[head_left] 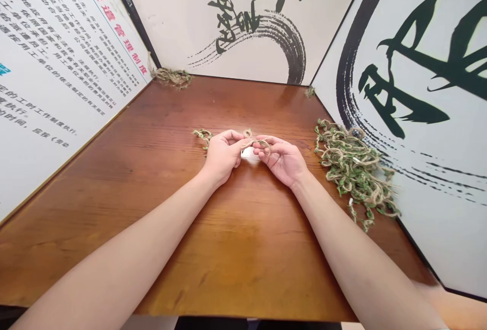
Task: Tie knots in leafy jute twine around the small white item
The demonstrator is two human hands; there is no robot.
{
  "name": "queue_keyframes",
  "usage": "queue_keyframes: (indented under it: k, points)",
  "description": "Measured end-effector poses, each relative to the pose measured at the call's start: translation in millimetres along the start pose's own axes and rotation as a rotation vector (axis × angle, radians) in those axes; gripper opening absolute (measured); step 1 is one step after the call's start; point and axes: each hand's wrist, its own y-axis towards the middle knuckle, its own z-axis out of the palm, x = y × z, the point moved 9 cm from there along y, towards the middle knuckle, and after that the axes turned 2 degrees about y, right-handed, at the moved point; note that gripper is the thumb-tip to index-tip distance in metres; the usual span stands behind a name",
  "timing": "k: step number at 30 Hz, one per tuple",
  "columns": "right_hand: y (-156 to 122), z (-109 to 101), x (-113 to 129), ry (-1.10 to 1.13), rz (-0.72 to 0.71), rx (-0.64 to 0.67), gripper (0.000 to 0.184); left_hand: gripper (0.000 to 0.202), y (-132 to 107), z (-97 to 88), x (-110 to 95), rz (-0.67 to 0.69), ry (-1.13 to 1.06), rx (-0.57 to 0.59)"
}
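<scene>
Over the middle of the table, a piece of tan twine (260, 142) is stretched between my two hands. My left hand (225, 152) pinches it with thumb and fingers. The fingertips of my right hand (282, 159) are closed on the twine's other part, where it bends into a small loop. Green leafy bits on twine (203, 136) stick out just beyond my left hand; whether they join the held piece I cannot tell. A small bright white patch shows on the table below my fingers.
A heap of twine with green leaves (352, 165) lies along the right panel. Loose tan twine (173, 77) sits in the far left corner, and a small tuft (310, 91) in the far right one. Printed panels (243, 25) enclose the wooden table (236, 259) on three sides.
</scene>
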Motion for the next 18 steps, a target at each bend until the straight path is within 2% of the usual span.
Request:
queue_keyframes:
  k: [2,4,8,13,18]
  points:
    - [-0.2,1.5,2.6,-0.067,-0.067,0.026,0.028,0.035,1.2,-0.6,1.5,-0.006,-0.012,-0.002]
    - [-2.4,4.0,9.8,-0.168,-0.197,0.037,0.028,0.034,2.0,-1.2,2.9,-0.011,-0.014,-0.002]
    - [-10.7,9.3,24.6,-0.441,-0.435,-0.013,0.037,0.033,1.3,-1.7,3.4,-0.005,0.013,-0.005]
    - [-12.9,6.6,31.9,-0.654,-0.504,-0.131,0.043,0.032,-1.9,1.2,-0.3,0.042,0.07,0.009]
    - [-12.8,3.6,34.4,-0.632,-0.516,-0.161,0.039,0.032,-4.7,4.2,-2.6,0.058,0.113,0.031]
